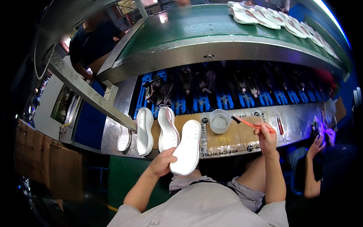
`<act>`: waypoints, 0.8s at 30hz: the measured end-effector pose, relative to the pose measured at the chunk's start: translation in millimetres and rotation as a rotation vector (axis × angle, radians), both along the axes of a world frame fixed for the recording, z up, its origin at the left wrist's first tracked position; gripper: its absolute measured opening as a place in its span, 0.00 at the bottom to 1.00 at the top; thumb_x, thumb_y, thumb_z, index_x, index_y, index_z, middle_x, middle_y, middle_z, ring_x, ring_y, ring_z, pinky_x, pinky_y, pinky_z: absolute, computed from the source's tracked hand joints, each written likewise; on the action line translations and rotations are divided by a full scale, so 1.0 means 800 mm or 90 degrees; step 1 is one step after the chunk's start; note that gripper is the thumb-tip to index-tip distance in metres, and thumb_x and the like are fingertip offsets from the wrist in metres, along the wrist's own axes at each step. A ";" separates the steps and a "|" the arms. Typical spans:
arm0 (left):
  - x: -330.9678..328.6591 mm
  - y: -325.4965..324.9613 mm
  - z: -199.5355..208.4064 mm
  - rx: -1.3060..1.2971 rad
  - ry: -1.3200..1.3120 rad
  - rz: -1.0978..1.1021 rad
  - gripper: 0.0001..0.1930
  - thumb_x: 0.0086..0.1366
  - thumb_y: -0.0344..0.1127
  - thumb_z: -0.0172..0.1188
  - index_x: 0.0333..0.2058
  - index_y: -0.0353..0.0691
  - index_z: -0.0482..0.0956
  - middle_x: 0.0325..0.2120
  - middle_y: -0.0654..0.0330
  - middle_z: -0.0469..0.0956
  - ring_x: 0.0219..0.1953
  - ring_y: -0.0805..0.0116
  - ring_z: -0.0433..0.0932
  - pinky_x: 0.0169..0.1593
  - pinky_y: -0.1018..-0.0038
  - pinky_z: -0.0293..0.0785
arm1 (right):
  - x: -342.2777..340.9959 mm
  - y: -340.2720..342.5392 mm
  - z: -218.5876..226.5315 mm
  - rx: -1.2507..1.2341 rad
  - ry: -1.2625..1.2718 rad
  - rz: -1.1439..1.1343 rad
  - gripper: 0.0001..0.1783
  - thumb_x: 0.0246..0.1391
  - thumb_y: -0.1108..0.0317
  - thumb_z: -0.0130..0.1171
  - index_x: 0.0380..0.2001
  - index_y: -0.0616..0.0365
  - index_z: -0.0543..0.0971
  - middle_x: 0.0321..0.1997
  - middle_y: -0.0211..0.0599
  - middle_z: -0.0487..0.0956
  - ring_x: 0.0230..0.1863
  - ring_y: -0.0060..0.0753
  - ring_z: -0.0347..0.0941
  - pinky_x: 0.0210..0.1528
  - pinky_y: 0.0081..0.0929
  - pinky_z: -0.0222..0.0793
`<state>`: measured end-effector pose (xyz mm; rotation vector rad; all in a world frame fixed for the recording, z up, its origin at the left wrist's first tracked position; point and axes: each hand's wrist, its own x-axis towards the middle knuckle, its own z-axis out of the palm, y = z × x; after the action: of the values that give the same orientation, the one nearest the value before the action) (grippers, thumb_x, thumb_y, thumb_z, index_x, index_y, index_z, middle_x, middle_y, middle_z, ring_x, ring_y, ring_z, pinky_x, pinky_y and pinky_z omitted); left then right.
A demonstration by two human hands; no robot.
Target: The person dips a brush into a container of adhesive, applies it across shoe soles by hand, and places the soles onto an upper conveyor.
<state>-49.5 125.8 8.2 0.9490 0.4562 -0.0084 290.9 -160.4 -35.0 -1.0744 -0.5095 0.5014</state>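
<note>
A white shoe sole (188, 145) is gripped at its lower left edge by my left hand (163, 162), its inner face turned up. My right hand (267, 137) is closed round the orange handle of a small brush (247, 122). The brush's dark bristles point left, close to a translucent plastic cup (220, 122) with pale contents. Left of the held sole, more white soles stand on the bench: one with pink on its side (168, 128), a plain one (145, 130) and another (124, 137) partly behind a metal post.
Flattened cardboard (233, 142) covers part of the metal bench (293, 119); a red-handled tool (280, 126) lies there. Behind, dark shoe uppers sit on blue holders (225, 100). Above runs a green conveyor belt (181, 28) carrying several soles (264, 17). Co-workers are at far left and right.
</note>
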 end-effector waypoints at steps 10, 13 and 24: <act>0.222 0.246 0.285 0.252 -0.377 -0.003 0.27 0.69 0.38 0.58 0.59 0.22 0.72 0.48 0.44 0.81 0.43 0.60 0.82 0.46 0.70 0.80 | -0.002 -0.067 -0.109 0.087 0.193 -0.074 0.16 0.71 0.65 0.54 0.48 0.69 0.81 0.31 0.34 0.78 0.36 0.26 0.72 0.43 0.29 0.71; 0.316 0.305 0.334 0.229 -0.291 0.333 0.22 0.74 0.38 0.53 0.56 0.23 0.72 0.44 0.43 0.81 0.35 0.64 0.81 0.37 0.76 0.80 | -0.014 -0.064 -0.117 0.074 0.174 -0.070 0.16 0.70 0.64 0.55 0.48 0.69 0.81 0.32 0.34 0.79 0.36 0.26 0.74 0.44 0.28 0.73; 0.088 0.207 0.156 1.133 0.154 0.417 0.24 0.70 0.47 0.62 0.46 0.26 0.82 0.31 0.54 0.85 0.26 0.69 0.79 0.30 0.69 0.76 | -0.009 -0.058 -0.121 0.000 0.131 -0.070 0.17 0.71 0.64 0.54 0.51 0.68 0.80 0.35 0.35 0.80 0.38 0.25 0.75 0.48 0.26 0.72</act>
<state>21.2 291.0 133.0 2.4864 1.0001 1.0397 284.0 -207.1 -132.0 -1.0313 -0.2674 0.5083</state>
